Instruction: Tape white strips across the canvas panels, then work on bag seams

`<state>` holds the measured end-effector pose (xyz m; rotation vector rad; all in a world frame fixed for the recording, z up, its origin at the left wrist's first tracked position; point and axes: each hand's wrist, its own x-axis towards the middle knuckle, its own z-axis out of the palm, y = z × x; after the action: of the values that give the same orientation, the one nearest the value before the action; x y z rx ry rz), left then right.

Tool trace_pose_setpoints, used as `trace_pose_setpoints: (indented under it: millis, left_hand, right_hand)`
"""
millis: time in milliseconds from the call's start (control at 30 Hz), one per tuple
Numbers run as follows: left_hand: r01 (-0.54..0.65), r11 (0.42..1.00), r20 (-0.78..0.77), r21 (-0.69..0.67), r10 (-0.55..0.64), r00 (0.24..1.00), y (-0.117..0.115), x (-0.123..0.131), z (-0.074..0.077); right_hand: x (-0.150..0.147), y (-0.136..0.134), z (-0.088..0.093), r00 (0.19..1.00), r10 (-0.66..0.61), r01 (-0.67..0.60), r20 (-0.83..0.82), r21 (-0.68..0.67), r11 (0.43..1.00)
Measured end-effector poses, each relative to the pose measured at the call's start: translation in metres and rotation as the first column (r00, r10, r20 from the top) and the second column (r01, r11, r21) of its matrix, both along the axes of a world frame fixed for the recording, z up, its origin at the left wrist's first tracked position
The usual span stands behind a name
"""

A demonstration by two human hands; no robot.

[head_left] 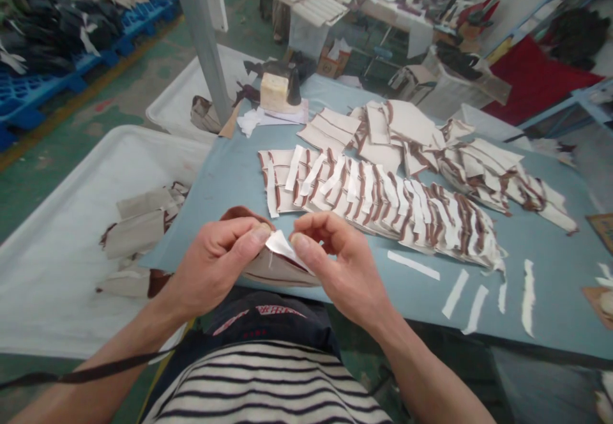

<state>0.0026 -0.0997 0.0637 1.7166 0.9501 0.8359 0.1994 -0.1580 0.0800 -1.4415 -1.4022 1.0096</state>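
Both my hands meet at the table's near edge over a beige fabric piece [275,269] with brown trim. My left hand [225,251] is closed, thumb and fingers pinching the fabric beside a white strip [282,245]. Opposite it, my right hand [335,251] pinches the other end of that white strip against the fabric's edge. The strip slants between the two thumbs, and part of it is hidden by my right fingers. Just beyond my hands lies an overlapping row of similar beige pieces [364,194], many with white strips laid on them.
Loose white strips [413,265] lie right of my hands on the blue-grey table [225,181]. Farther back is a pile of beige pieces [412,124]. A yellowish block [274,92] stands at the far left corner. A white bin [52,271] with fabric pieces is at left, near a metal post [204,41].
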Motion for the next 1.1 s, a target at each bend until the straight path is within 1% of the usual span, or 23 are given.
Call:
trace_pose_setpoints:
  millis: [100,167,267,367,500,633,667,700,733,767,800,833,867,900,933,967,1000,1033,1067,1100]
  left_hand:
    - [-0.01,0.998,-0.042,0.06,0.013,0.999,-0.003,0.003,0.002]
    - [-0.016,0.996,-0.069,0.09,0.022,0.997,-0.004,0.005,0.002]
    - [-0.02,0.992,-0.092,0.126,0.031,0.995,-0.003,0.007,0.0]
    - [-0.025,0.99,-0.097,0.142,0.039,0.995,0.0,0.007,-0.004]
    - [-0.031,0.997,-0.108,0.074,0.039,0.993,0.003,0.004,-0.007]
    - [-0.012,0.999,-0.077,0.032,0.015,0.997,0.004,0.003,-0.007]
    - [-0.011,0.999,-0.064,0.031,0.013,0.998,0.004,0.004,-0.007]
    - [-0.013,0.999,-0.052,0.033,0.015,0.999,0.005,0.004,-0.007]
    - [-0.021,0.999,-0.04,0.036,0.022,0.999,0.005,0.004,-0.007]
    - [-0.031,0.999,-0.028,0.036,0.032,0.999,0.006,0.005,-0.007]
    - [-0.036,0.999,-0.02,0.029,0.037,0.999,0.006,0.005,-0.008]
    - [-0.034,0.999,-0.011,0.012,0.034,0.999,0.007,0.005,-0.009]
    - [-0.023,1.0,0.0,-0.019,0.023,1.0,0.007,0.004,-0.011]
    - [-0.006,0.998,0.014,-0.061,0.006,1.0,0.008,0.004,-0.013]
    - [0.011,0.994,0.033,-0.11,-0.007,0.999,0.008,0.004,-0.015]
    - [0.022,0.987,0.05,-0.161,-0.014,0.999,0.009,0.004,-0.016]
    - [0.023,0.979,0.065,-0.204,-0.009,0.998,0.009,0.004,-0.018]
    - [0.017,0.972,0.072,-0.235,0.0,0.997,0.009,0.004,-0.019]
    - [0.006,0.968,0.07,-0.252,0.012,0.997,0.01,0.005,-0.02]
    - [-0.005,0.966,0.064,-0.257,0.022,0.998,0.01,0.007,-0.02]
  right_hand:
    - [0.001,0.006,0.0,0.995,0.089,-0.095,-0.048,-0.137,0.986]
    - [0.002,0.009,0.003,0.991,0.125,-0.131,-0.043,-0.193,0.972]
    - [0.002,0.013,0.006,0.994,0.108,-0.104,0.003,-0.241,0.965]
    - [0.001,0.015,0.006,0.993,0.082,-0.063,0.081,-0.216,0.974]
    - [-0.001,0.016,0.002,0.986,0.043,-0.032,0.164,-0.072,0.997]
    - [-0.004,0.018,-0.007,0.989,0.06,-0.06,0.132,-0.004,0.998]
    - [-0.005,0.018,-0.01,0.989,0.054,-0.06,0.135,0.042,0.997]
    - [-0.005,0.019,-0.013,0.987,0.037,-0.057,0.157,0.124,0.991]
    - [-0.005,0.018,-0.015,0.981,0.014,-0.062,0.196,0.238,0.969]
    - [-0.005,0.016,-0.015,0.969,-0.015,-0.079,0.245,0.368,0.926]
    - [-0.005,0.014,-0.014,0.956,-0.04,-0.113,0.291,0.488,0.866]
    - [-0.005,0.01,-0.012,0.945,-0.051,-0.152,0.324,0.573,0.805]
    - [-0.004,0.006,-0.008,0.941,-0.049,-0.176,0.335,0.608,0.775]
    - [-0.004,0.002,-0.003,0.945,-0.031,-0.175,0.324,0.585,0.792]
    - [-0.003,-0.002,0.001,0.956,-0.006,-0.152,0.294,0.513,0.845]
    - [-0.002,-0.005,0.006,0.969,0.012,-0.115,0.246,0.407,0.906]
    - [-0.001,-0.006,0.01,0.981,0.024,-0.078,0.19,0.286,0.955]
    - [-0.001,-0.007,0.012,0.991,0.027,-0.05,0.13,0.176,0.983]
    - [0.0,-0.006,0.013,0.997,0.027,-0.034,0.07,0.095,0.995]
    - [0.001,-0.004,0.013,1.0,0.027,-0.027,0.016,0.046,0.999]
